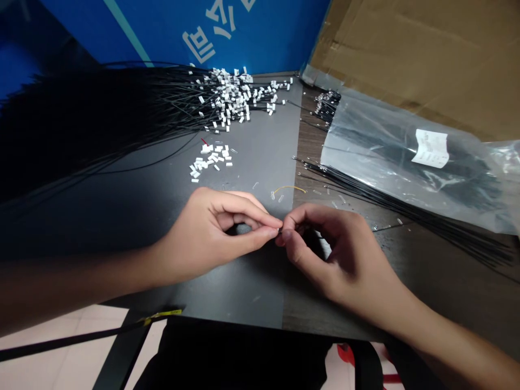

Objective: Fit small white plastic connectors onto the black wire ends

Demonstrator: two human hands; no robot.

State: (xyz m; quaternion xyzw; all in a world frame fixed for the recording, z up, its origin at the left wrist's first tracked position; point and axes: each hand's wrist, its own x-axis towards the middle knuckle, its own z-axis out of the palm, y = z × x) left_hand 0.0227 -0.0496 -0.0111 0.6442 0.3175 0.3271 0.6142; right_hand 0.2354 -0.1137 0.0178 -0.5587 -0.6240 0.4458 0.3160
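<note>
My left hand point(215, 227) is closed in a pinch, thumb and forefinger pressed together over a tiny piece, mostly hidden, with a speck of white showing. Touching it fingertip to fingertip, my right hand point(329, 249) pinches what looks like the end of a thin black wire point(390, 227), which emerges beyond the knuckles toward the right. Just behind the hands lie a short yellow wire point(290, 187) and several small clear plastic bits point(281, 199). A loose group of small white connector housings point(211, 160) rests on the grey mat point(162, 184), farther back.
A large bundle of black wires point(101, 114) with white connectors point(235, 92) spreads across the back left. Bare-ended black wires point(390, 200) lie at right beside a clear plastic bag point(374, 130) with a white label. A blue panel point(268, 38) and cardboard box point(426, 59) stand behind.
</note>
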